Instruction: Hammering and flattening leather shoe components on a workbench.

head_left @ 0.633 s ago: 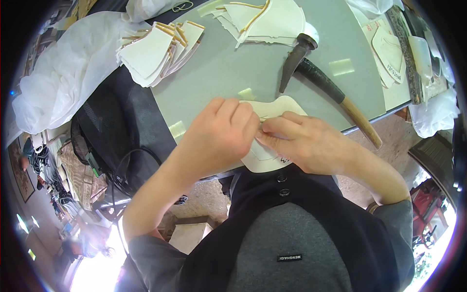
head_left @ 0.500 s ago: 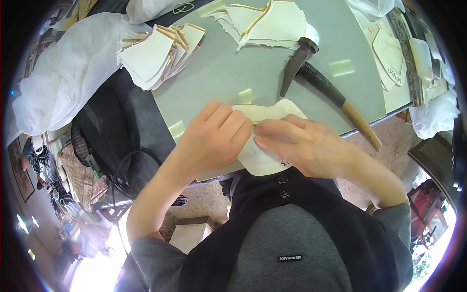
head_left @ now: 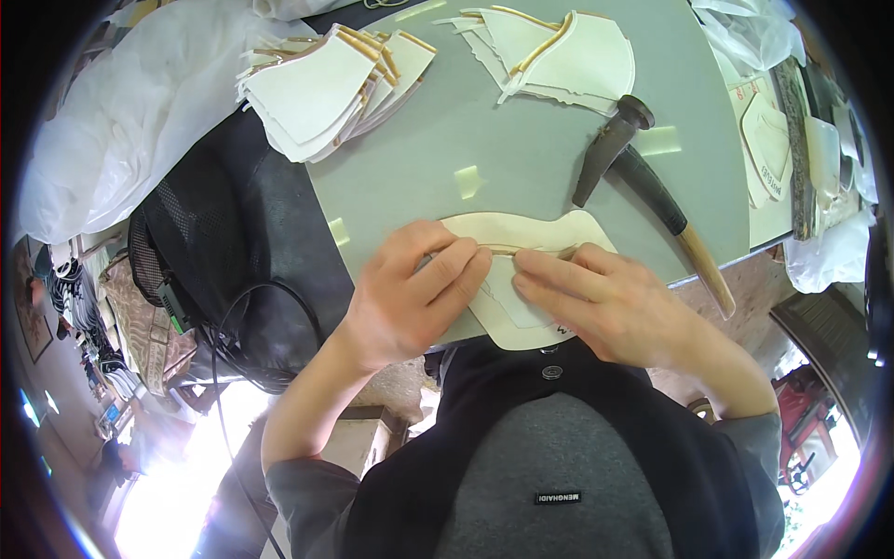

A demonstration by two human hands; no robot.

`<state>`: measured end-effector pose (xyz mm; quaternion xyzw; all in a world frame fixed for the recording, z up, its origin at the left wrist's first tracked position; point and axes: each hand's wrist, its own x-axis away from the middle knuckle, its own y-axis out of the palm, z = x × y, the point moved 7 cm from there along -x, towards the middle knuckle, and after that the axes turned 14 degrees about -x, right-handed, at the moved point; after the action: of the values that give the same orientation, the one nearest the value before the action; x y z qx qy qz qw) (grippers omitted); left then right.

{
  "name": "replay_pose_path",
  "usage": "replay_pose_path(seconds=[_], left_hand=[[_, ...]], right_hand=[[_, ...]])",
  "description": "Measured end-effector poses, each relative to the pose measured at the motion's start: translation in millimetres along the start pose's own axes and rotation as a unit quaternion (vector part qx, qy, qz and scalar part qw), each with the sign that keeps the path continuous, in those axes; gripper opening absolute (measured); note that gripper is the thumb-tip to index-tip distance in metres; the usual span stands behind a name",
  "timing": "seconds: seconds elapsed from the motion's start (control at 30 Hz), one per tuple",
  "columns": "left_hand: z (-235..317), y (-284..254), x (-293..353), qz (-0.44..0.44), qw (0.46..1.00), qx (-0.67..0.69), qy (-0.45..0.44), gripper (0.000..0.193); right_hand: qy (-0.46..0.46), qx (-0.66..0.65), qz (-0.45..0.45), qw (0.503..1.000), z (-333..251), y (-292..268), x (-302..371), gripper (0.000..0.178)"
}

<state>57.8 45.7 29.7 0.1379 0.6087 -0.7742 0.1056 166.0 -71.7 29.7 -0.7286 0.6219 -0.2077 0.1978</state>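
At the table's near edge lies a cream flat pattern board [head_left: 517, 337] with a curved outline and dark handwriting. On it is a thin white cut piece [head_left: 505, 300] with a narrow brownish strip along its far edge. My left hand [head_left: 410, 293] is closed, its fingertips pressed together on the left part of that edge. My right hand [head_left: 605, 303] pinches the same edge just to the right, thumb below and fingers above. The two sets of fingertips are a small gap apart. My palms and fingers hide both ends of the white piece.
A hammer [head_left: 610, 154] with a wooden handle lies right of the board, its handle end past the table edge. Stacked white pieces [head_left: 312, 88] with tan edges sit far left, more white pieces [head_left: 587, 61] at the back. White plastic wrapping [head_left: 121, 130] and a black bag [head_left: 200, 219] are at left.
The view has shifted, so the table things appear further right. My left fingers have straightened from a tighter curl, and a wider gap shows between both hands' fingertips along the strip.
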Motion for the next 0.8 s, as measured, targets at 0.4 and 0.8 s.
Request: replay_pose_path(seconds=[0.4,0.8], left_hand=[[7,0,-7,-0.006,0.999,-0.041,-0.006,0.035],[12,2,10,0.023,0.996,-0.021,-0.088,0.038]], right_hand=[[-0.010,0.072,-0.016,0.997,-4,1,1,0.048],[-0.010,-0.026,0.076,0.997,1,-5,7,0.043]])
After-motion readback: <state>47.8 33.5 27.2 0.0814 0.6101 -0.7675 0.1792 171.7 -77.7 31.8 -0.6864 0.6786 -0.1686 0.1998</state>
